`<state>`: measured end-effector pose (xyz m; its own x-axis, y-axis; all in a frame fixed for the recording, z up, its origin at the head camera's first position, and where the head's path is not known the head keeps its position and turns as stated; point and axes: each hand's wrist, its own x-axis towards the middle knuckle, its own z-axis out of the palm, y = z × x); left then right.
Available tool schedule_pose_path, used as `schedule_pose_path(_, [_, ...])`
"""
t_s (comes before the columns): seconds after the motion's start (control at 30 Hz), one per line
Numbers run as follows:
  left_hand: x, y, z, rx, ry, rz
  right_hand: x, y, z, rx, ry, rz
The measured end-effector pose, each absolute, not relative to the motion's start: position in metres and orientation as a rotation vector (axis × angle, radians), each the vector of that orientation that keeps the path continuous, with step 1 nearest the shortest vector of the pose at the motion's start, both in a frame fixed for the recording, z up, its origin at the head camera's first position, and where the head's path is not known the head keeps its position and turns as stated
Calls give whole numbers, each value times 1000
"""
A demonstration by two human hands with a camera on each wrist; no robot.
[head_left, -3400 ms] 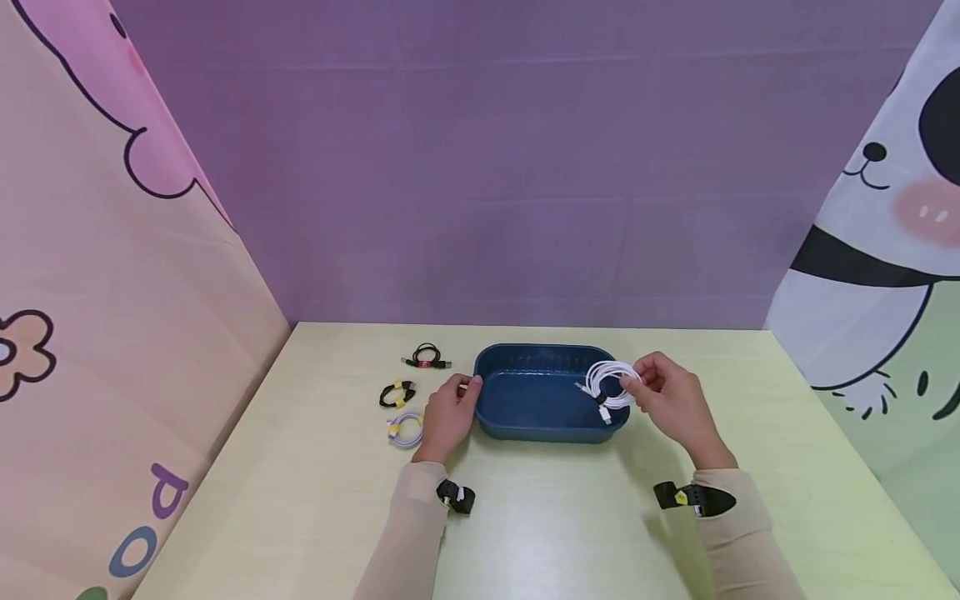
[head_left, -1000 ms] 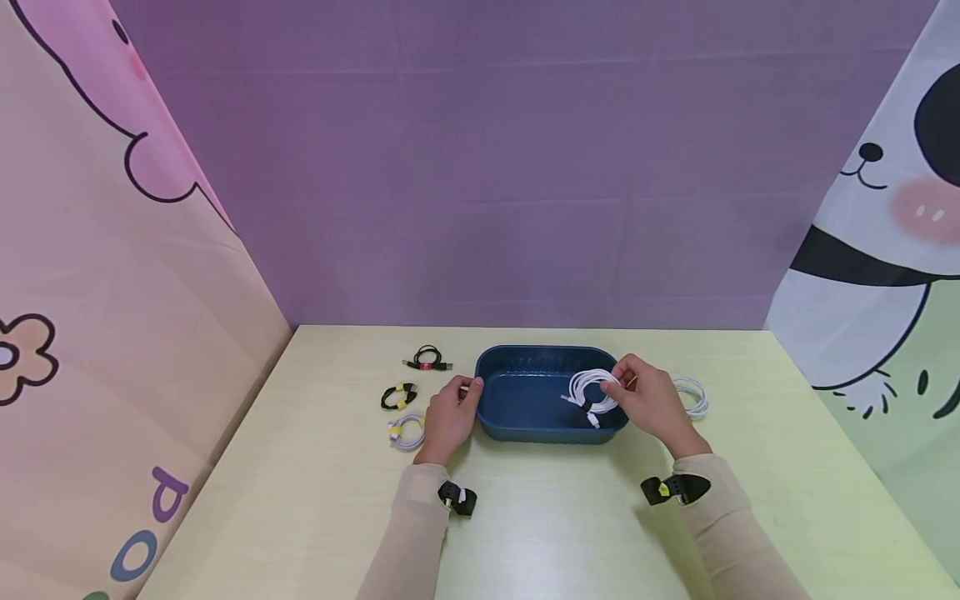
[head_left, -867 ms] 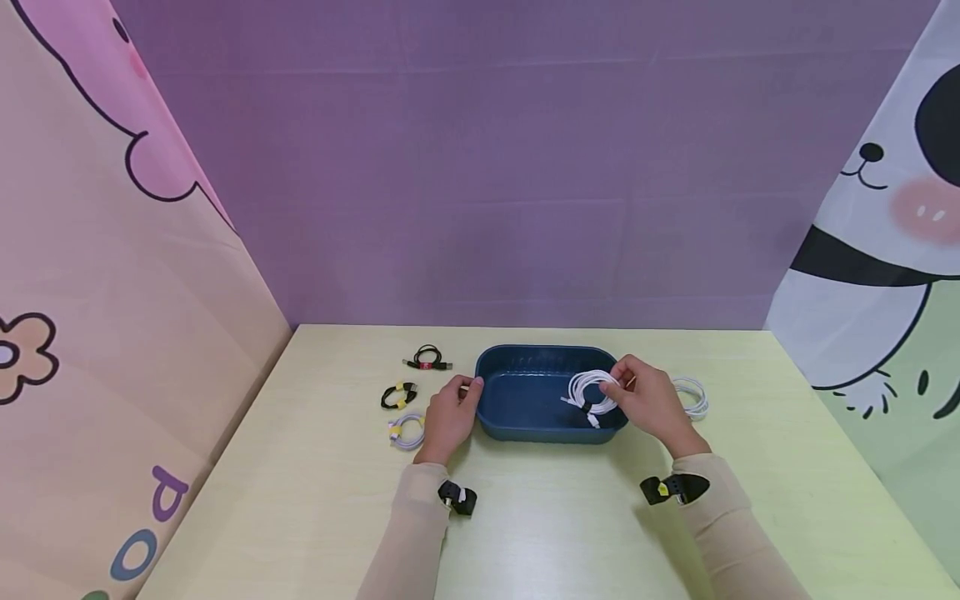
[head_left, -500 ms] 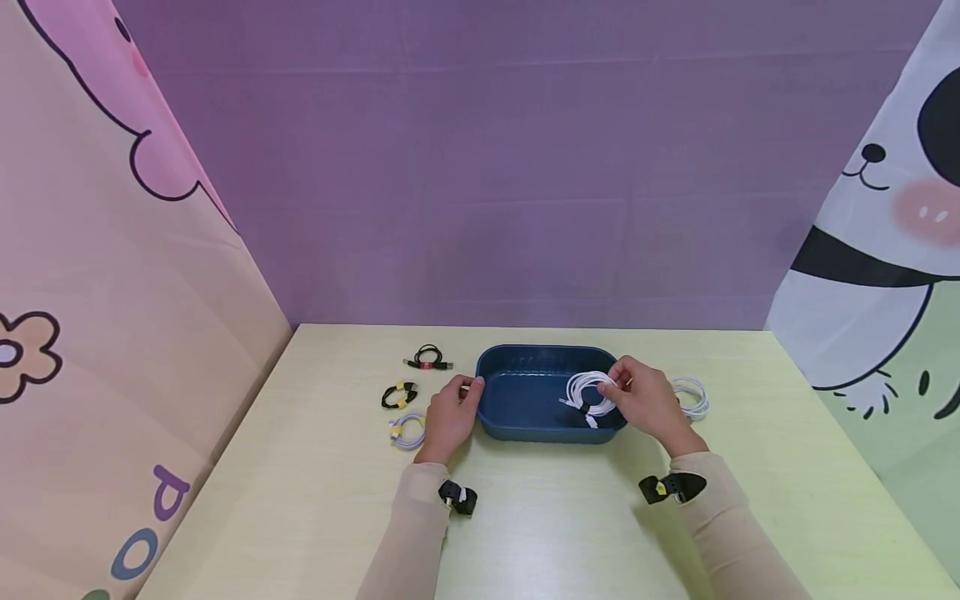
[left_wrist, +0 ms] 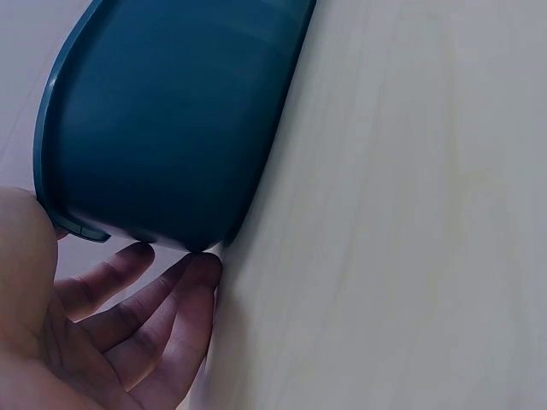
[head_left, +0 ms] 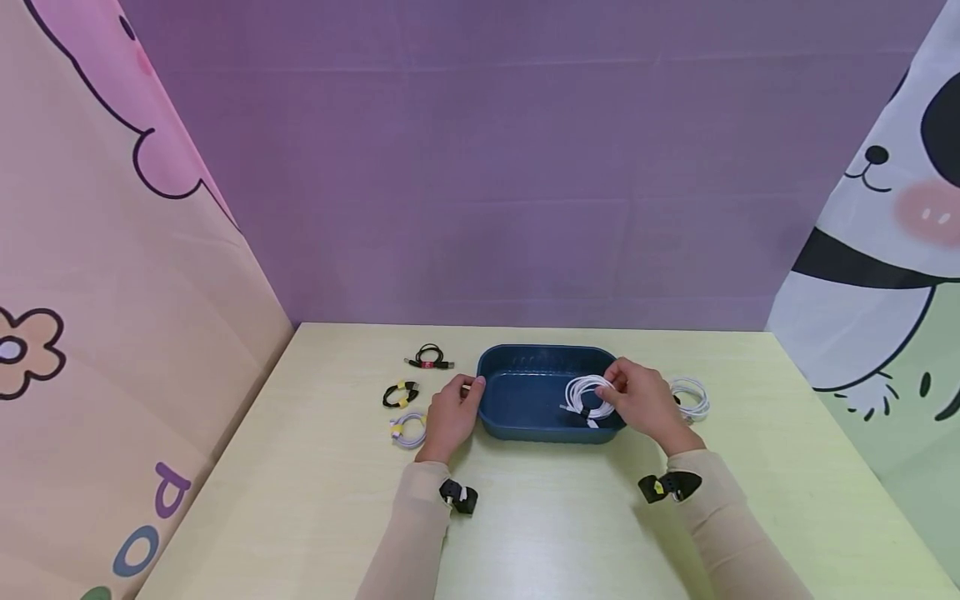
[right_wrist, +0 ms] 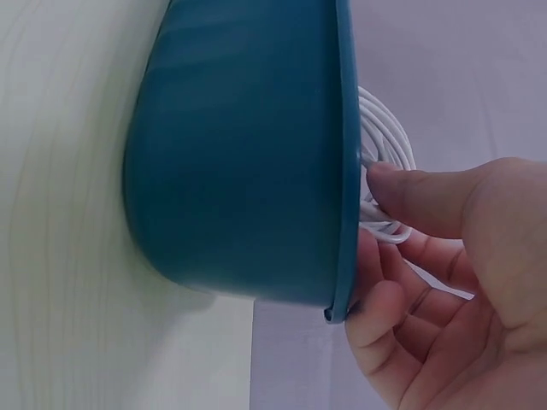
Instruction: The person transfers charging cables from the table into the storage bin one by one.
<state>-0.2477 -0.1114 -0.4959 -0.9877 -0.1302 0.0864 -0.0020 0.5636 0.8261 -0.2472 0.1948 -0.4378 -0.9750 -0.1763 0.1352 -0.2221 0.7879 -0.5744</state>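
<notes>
The dark blue tray [head_left: 525,434] stands on the table, and my left hand [head_left: 448,417] holds its left end. In the left wrist view the thumb of that hand [left_wrist: 111,333] is at the tray's rim and its fingertips touch the outer wall [left_wrist: 171,128]. My right hand [head_left: 648,404] pinches a coiled white cable [head_left: 577,392] with a black tie over the tray's right part. From the right wrist view, thumb and fingers of the hand [right_wrist: 453,273] grip the white coil [right_wrist: 385,128] at rim height; the coil's lower part is hidden behind the tray wall [right_wrist: 248,154].
Left of the tray lie a black cable with a red tie [head_left: 430,364], a black cable with yellow ties [head_left: 401,394] and a pale lilac cable with yellow ties [head_left: 407,430]. Another white coil [head_left: 696,400] lies right of the tray, behind my right hand.
My right hand has moved left and slightly down with the white coil, further over the tray. The white coil on the right has come into view. My left hand stays at the tray's left end.
</notes>
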Motion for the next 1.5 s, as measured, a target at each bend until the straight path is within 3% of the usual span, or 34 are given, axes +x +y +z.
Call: schedule_pose_path(1.5, [-247,-109,-496,129,-2670,-1382,-252,184,-442,464,-3016,531])
